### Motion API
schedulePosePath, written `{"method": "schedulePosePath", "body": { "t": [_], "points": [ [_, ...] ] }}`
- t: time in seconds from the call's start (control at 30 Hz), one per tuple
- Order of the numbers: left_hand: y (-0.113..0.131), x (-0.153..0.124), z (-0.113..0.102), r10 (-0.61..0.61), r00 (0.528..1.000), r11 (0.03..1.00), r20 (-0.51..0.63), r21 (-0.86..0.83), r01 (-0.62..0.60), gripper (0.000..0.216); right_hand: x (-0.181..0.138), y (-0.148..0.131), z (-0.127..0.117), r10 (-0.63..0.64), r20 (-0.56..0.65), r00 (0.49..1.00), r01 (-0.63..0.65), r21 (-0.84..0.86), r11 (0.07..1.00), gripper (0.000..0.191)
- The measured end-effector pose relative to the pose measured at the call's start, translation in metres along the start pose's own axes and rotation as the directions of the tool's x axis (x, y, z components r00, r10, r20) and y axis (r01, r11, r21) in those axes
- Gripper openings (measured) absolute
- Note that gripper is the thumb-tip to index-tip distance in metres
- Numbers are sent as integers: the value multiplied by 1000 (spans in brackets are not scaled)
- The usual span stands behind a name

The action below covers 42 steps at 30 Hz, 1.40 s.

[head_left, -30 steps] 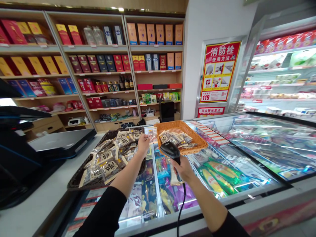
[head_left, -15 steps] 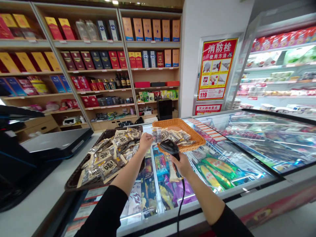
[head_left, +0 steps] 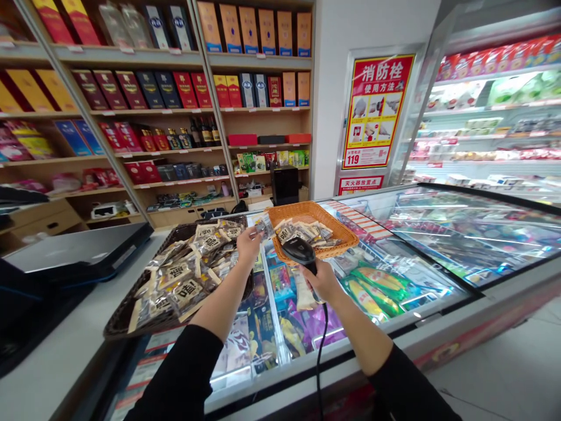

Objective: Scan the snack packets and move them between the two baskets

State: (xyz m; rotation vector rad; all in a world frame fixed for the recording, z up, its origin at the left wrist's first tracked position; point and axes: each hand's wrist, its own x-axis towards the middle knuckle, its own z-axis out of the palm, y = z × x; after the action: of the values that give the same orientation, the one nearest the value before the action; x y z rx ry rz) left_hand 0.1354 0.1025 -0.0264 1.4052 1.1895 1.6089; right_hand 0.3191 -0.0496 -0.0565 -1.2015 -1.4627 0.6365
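My left hand [head_left: 248, 242] pinches a small clear snack packet [head_left: 263, 227] by its edge, just left of the orange wicker basket [head_left: 344, 225]. Wrapped around the handle of a black barcode scanner [head_left: 301, 251] is my right hand [head_left: 323, 280]; the scanner's head is in front of that basket, and its cord hangs down. Several similar snack packets [head_left: 307, 232] lie in the orange basket. To the left, a dark brown wicker basket [head_left: 114, 324] holds a heap of packets [head_left: 186, 278] with black characters on beige labels.
Under the baskets is a glass-topped chest freezer [head_left: 432, 280] with bagged frozen goods inside. A black-edged flat device [head_left: 87, 251] stands on the left counter [head_left: 52, 374]. Shelves of boxes and bottles [head_left: 263, 126] rise behind; a lit cooler [head_left: 486, 134] stands at right.
My left hand has lifted the packet slightly and turned it up, clear of the packets in the orange basket. The scanner stays in my right hand. The view has shifted a little.
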Motion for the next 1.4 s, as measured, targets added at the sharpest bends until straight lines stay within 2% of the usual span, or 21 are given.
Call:
{"method": "schedulePosePath", "body": {
  "t": [0.17, 0.43, 0.6, 0.77, 0.83, 0.93, 1.0, 1.1, 1.17, 1.23, 1.3, 1.4],
  "points": [
    [3, -2, 0, 10, 1000, 1000, 11, -1, -10, 28, 1, 5, 0, 47, 16, 999, -48, 25, 999, 29],
    [7, -5, -1, 9, 1000, 1000, 26, 5, -9, 27, 0, 5, 2, 31, 60, 998, -39, 133, 990, 31],
    [6, -4, -1, 0, 1000, 1000, 15, -4, 0, 29, 0, 5, 1, 28, 72, 997, -38, 141, 989, 33],
    [5, -3, -2, -8, 1000, 1000, -2, 10, 8, 29, 3, 12, 4, 36, -3, 999, -35, 163, 986, 37],
    [7, -4, -2, 46, 999, 998, 3, 32, -46, 28, 5, 13, 5, 36, -81, 996, -20, 199, 980, 39],
    [14, -8, 4, 181, 980, 974, 82, 122, -190, 29, 8, 12, 5, 61, -226, 972, 3, 272, 962, 43],
    [20, -13, 12, 208, 966, 947, 153, 215, -238, 33, 10, 11, 4, 81, -294, 952, 11, 297, 955, 45],
    [26, -17, 29, 115, 957, 900, 267, 380, -214, 45, 12, 12, 3, 110, -324, 940, -5, 307, 952, 43],
    [26, -18, 40, 31, 946, 870, 324, 457, -185, 44, 13, 14, 3, 132, -317, 939, -31, 305, 952, 43],
    [25, -18, 48, -29, 943, 845, 332, 512, -154, 30, 15, 17, 4, 153, -311, 938, -55, 304, 951, 42],
    [24, -21, 54, -61, 948, 806, 314, 575, -139, 26, 16, 19, 5, 166, -307, 937, -65, 314, 947, 42],
    [27, -25, 57, -1, 959, 733, 284, 652, -192, 31, 17, 22, 6, 169, -312, 935, -54, 344, 937, 40]
  ]
}}
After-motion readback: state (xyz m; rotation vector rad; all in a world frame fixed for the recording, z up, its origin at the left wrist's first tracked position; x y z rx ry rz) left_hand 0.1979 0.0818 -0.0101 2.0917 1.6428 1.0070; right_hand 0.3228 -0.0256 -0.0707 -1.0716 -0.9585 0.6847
